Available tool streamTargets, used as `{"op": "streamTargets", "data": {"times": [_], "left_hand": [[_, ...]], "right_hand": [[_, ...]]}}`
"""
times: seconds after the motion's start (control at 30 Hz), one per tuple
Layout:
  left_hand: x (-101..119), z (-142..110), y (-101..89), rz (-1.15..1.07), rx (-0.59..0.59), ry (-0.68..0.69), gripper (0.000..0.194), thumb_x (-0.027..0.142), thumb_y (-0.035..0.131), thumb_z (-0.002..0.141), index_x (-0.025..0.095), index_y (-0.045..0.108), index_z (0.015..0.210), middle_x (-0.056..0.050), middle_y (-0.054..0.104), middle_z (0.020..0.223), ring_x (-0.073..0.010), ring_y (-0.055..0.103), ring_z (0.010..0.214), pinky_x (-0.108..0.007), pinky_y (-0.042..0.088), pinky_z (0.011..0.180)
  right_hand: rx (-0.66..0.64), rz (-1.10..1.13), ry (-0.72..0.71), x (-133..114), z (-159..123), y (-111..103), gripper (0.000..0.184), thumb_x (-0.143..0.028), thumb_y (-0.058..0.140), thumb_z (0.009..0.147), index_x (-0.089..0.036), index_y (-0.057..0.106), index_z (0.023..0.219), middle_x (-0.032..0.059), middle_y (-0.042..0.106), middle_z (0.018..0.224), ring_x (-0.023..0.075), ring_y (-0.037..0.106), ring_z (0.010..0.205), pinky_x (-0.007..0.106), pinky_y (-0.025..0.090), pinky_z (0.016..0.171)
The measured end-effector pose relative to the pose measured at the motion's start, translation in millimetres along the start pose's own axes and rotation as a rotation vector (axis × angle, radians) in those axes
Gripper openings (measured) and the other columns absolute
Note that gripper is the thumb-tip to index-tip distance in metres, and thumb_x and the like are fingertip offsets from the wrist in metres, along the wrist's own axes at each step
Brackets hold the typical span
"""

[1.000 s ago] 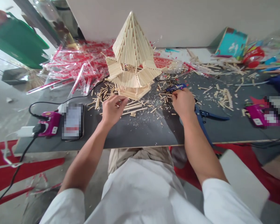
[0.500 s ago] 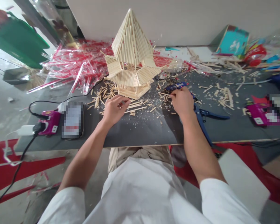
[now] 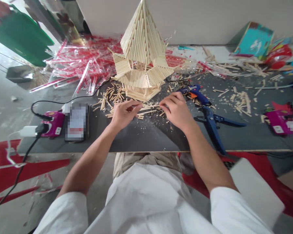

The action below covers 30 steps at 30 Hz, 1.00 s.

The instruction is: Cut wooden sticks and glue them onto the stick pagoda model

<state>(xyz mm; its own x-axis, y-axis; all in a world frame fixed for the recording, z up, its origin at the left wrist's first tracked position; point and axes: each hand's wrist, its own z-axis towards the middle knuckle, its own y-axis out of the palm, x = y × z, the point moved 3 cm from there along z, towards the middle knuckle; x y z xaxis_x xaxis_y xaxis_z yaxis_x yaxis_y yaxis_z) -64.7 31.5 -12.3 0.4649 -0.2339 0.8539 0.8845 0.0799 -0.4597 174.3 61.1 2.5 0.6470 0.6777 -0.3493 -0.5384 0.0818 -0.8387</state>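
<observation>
A pagoda-like model made of thin wooden sticks stands on the dark table in front of me, with a pointed roof and a flared lower tier. My left hand is just below its base, fingertips pinched together; what lies between them, if anything, is too small to make out. At the right front of the base, my right hand pinches the end of a thin wooden stick that points toward the left fingertips. Loose short sticks lie around the base.
A blue glue gun and blue-handled cutters lie right of my right hand. On the left are a phone and a purple power socket with cables. Red-and-clear plastic wrappers are heaped behind, and wood scraps scatter rightward.
My right hand has moved left, away from the glue gun, to the front of the model, bringing a stick near my left hand. My left hand has barely moved; the view has shifted slightly.
</observation>
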Motion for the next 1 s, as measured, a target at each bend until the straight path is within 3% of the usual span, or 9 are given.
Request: {"op": "streamTargets", "data": {"times": [0.2,0.47,0.6,0.73,1.0], "left_hand": [[-4,0,6.4,-0.081,-0.078,-0.025,0.030,0.044,0.070,0.092,0.017,0.080,0.102,-0.001,0.074,0.069,-0.0139,0.071,0.055,-0.022,0.058,0.055],[-9,0,8.6,-0.089,-0.086,-0.043,0.030,0.043,0.070,0.091,0.015,0.079,0.099,-0.002,0.071,0.065,-0.0142,0.069,0.055,-0.024,0.059,0.057],[-9,0,9.7,-0.103,-0.101,-0.065,0.030,0.044,0.070,0.091,0.015,0.078,0.099,-0.002,0.070,0.063,-0.0134,0.066,0.052,-0.023,0.055,0.053],[-8,1,10.8,-0.085,-0.108,-0.052,0.028,0.043,0.071,0.091,0.017,0.078,0.098,-0.001,0.069,0.063,-0.0129,0.065,0.050,-0.024,0.054,0.052],[-6,1,11.6,-0.057,-0.162,-0.030,0.027,0.043,0.069,0.092,0.019,0.080,0.099,-0.001,0.072,0.068,-0.0118,0.064,0.051,-0.023,0.053,0.053]], "right_hand": [[-0.022,0.019,-0.003,3,-1,8,0.019,-0.025,0.053,0.103,-0.022,0.071,0.102,0.0079,0.073,0.101,0.0287,0.055,0.110,0.049,0.047,0.103],[-0.036,0.059,-0.003,-2,-1,14,0.018,-0.023,0.048,0.104,-0.022,0.066,0.101,0.0092,0.069,0.101,0.0272,0.057,0.105,0.043,0.049,0.096],[-0.068,0.101,0.035,-7,-1,19,0.022,-0.023,0.043,0.105,-0.021,0.064,0.111,0.0105,0.067,0.110,0.0239,0.063,0.098,0.040,0.052,0.090],[-0.038,0.112,0.003,-17,1,24,0.025,-0.025,0.041,0.106,-0.021,0.062,0.119,0.0131,0.066,0.122,0.0249,0.064,0.111,0.040,0.052,0.096],[-0.027,0.198,-0.026,-23,2,30,0.027,-0.034,0.043,0.108,-0.021,0.066,0.109,0.0091,0.071,0.109,0.0215,0.066,0.104,0.036,0.052,0.094]]}}
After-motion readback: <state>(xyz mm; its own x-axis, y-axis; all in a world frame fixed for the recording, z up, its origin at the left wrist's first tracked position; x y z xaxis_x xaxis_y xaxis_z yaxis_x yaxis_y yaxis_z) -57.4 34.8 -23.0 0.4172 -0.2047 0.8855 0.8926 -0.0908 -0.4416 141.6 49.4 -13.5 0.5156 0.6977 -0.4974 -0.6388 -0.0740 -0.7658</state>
